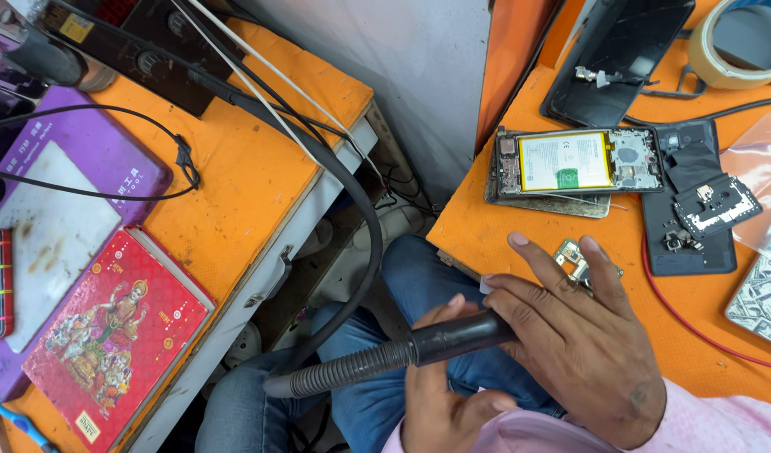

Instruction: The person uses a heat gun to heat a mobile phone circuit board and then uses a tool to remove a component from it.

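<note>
From the head view, the left hand (pixel 440 394) is curled around a black tool handle (pixel 461 335), with its fingers closed tight on it low down, over the person's lap in blue jeans. A ribbed black hose (pixel 343 373) runs from the back of the handle, loops up and goes to the other orange tabletop (pixel 234 168) on the left. The right hand (pixel 582 344) lies over the front end of the handle with its fingers spread and mostly straight, resting on it more than gripping; the tip of the tool is hidden under this hand, so I cannot tell what it looks like. Just past the right hand's fingertips, at the near edge of the right tabletop (pixel 486 231), sits a small metal part (pixel 570 260). Farther back lies an opened phone (pixel 574 164) with a yellow-edged battery (its back cover is off), and a roll of tape (pixel 737 42) is in the far right corner. To do this well, I think the handle should be held steady with both hands and the hose kept loose so it does not tug.
</note>
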